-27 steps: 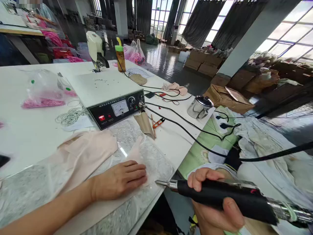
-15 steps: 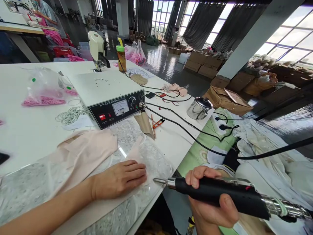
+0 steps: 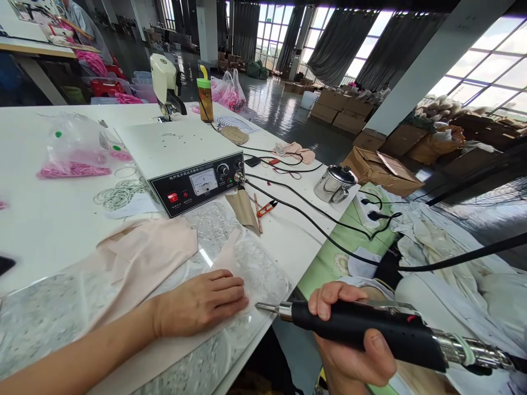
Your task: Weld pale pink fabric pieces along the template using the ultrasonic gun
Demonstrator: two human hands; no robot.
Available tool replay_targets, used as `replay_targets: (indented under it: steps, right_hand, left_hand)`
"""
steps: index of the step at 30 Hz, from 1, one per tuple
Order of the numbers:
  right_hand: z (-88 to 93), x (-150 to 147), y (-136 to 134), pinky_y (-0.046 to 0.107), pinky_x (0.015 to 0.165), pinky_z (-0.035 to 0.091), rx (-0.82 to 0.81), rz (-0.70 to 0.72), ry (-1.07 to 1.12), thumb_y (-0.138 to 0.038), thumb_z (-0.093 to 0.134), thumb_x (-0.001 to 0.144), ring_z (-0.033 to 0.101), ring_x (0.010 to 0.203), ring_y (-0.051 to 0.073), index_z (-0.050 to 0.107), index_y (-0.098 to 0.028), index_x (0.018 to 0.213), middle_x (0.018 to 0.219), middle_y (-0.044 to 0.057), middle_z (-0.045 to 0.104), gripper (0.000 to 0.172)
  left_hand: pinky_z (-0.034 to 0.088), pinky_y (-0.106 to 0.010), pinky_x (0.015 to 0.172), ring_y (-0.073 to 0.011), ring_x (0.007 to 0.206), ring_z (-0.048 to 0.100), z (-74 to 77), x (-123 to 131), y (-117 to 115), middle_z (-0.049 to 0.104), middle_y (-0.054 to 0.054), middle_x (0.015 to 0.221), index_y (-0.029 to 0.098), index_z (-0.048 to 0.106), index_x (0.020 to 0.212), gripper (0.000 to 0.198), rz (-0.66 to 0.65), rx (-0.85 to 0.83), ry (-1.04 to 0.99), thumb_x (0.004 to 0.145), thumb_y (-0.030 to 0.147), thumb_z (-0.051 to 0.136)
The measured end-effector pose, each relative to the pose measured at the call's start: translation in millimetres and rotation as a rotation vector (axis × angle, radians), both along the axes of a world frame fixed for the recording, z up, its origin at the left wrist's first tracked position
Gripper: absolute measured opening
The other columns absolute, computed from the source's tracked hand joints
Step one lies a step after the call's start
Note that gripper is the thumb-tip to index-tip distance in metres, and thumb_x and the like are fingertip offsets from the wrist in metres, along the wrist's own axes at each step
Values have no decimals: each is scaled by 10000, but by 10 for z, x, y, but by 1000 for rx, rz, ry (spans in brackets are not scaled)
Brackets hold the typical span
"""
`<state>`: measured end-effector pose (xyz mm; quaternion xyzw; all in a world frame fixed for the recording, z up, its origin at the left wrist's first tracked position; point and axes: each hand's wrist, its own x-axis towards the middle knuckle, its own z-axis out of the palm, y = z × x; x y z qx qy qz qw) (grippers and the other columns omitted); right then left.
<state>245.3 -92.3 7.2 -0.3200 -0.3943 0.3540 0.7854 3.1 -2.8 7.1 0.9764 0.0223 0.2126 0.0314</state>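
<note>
A white table (image 3: pixel 288 241) reaches from near to far; at near left a grey speckled mat (image 3: pixel 41 318) lies under a pale pink cloth (image 3: pixel 152 241); a black control box (image 3: pixel 197 189) stands just beyond. The right hand (image 3: pixel 352 354) wraps its fingers around a black handheld tool (image 3: pixel 393 326), tip (image 3: pixel 265 307) near the left hand (image 3: pixel 200 304), whose fingers lie flat and close together on the cloth; orange snips (image 3: pixel 267 207) lie right of the box.

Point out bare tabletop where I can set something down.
A broad patch lies left, between the plastic bag and the dark object at the picture's edge. A smaller one: between orange snips, grey mat and black cable. Crowded: the mat, under peach cloth and left hand.
</note>
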Motion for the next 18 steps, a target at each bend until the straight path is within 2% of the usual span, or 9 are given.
replay_targets:
  steps: [3, 8, 18]
  right_hand:
    - [-12, 3, -5, 313, 480, 418, 15, 3, -10, -451, 522, 781, 520, 520, 141, 683, -236, 930, 735, 6, 590, 307]
    - [-43, 5, -27, 326, 492, 398, 9, 10, -46, -461, 511, 794, 511, 529, 150, 668, -242, 949, 739, 9, 577, 310]
    - [19, -6, -41, 328, 478, 401, 7, -18, -89, -483, 537, 794, 508, 515, 156, 667, -255, 929, 709, -2, 581, 296]
  left_hand:
    - [505, -389, 965, -235, 1087, 652, 4, 5, -2, 726, -141, 1073, 65, 618, 1206, 351, -3, 6, 8, 1038, 52, 310]
    - [449, -380, 1055, -228, 1210, 595, -8, 12, 1, 692, -119, 1237, 75, 611, 1252, 332, -25, 39, 56, 1045, 74, 351]
    - [451, -365, 1060, -209, 1180, 611, 49, 12, 15, 714, -126, 1173, 75, 643, 1186, 302, -23, 54, 62, 1036, 64, 381]
